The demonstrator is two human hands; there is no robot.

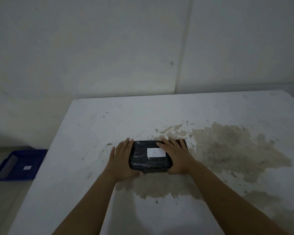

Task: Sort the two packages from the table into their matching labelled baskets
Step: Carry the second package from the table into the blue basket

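Note:
A black wrapped package (143,158) with a white label marked "B" lies on the white table (109,124), near its middle. My left hand (121,160) presses flat against the package's left side, thumb under its near edge. My right hand (175,155) lies over the package's right end, fingers spread across the top and partly covering the label. Both hands clasp the package between them. It seems to rest on the table. A blue basket (19,165) with a small white label stands on the floor to the left; its letter is too small to read.
The table's left edge runs diagonally from the far corner toward me, with floor beyond it. A large brownish stain (236,150) spreads over the table's right half. Pale walls stand close behind the table.

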